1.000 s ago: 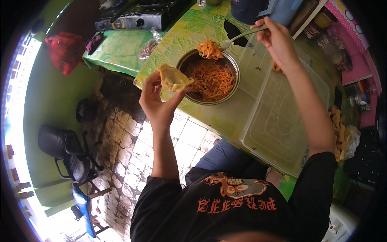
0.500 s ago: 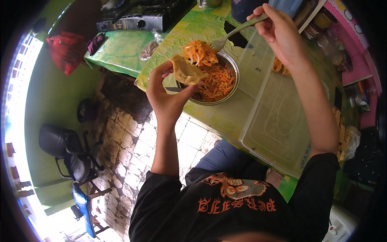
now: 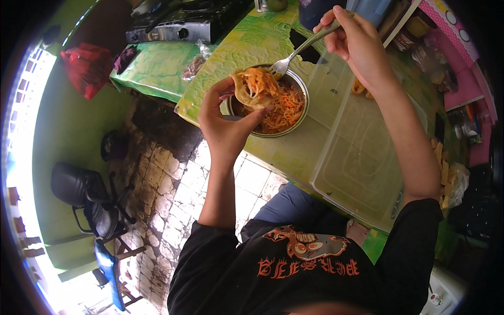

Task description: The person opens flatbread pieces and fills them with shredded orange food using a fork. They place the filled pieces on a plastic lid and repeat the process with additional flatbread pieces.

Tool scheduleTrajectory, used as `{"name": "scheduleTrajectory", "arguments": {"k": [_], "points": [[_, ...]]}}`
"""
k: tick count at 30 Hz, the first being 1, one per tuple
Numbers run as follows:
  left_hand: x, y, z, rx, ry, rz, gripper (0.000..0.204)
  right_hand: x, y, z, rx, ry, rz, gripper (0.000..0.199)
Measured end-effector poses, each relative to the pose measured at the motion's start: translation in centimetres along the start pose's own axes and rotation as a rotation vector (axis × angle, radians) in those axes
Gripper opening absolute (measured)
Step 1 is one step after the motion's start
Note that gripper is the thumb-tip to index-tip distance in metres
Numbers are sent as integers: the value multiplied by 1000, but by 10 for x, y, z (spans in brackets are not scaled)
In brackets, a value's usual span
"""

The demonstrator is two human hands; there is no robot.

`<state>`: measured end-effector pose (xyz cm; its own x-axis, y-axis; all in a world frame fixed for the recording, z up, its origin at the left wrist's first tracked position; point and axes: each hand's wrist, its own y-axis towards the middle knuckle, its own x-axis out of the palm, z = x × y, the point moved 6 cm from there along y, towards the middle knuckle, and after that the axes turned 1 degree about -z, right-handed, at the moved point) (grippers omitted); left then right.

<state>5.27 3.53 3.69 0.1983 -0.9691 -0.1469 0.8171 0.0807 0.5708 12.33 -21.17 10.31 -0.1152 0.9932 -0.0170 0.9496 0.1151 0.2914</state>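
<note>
My left hand (image 3: 224,118) pinches a pale tan pastry shell (image 3: 244,101) by its edge, over the left side of a round metal bowl (image 3: 306,107). Shredded orange and white vegetable filling (image 3: 258,84) sits in the shell's hollow. My right hand (image 3: 353,39) is closed round the handle of a metal fork (image 3: 299,48), raised above the far right of the bowl. The fork slants down left, its tines at the edge of the filling. More shredded vegetables (image 3: 286,113) lie in the bowl. The far ends of my left fingers are hidden behind the shell.
The bowl stands on a table with a green and yellow cloth (image 3: 252,31). To its right is a clear plastic container (image 3: 357,157), with fried pieces (image 3: 361,88) beyond it. A stove (image 3: 173,29) stands far left; an office chair (image 3: 86,194) is on the floor at left.
The filling on the fork has come down into the pastry shell. The fork and my right hand have moved slightly left, and my left hand has shifted slightly right.
</note>
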Motion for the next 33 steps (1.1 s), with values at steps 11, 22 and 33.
{"name": "scheduleTrajectory", "arguments": {"k": [11, 22, 33], "points": [[12, 1, 5, -92, -43, -8, 58, 47, -18, -72, -220, -272, 19, 30], [19, 4, -4, -191, -312, -30, 59, 52, -20, -116, -579, -441, 86, 29], [18, 4, -13, -242, -460, -43, 59, -23, 1, -35, -135, 49, 83, 28]]}}
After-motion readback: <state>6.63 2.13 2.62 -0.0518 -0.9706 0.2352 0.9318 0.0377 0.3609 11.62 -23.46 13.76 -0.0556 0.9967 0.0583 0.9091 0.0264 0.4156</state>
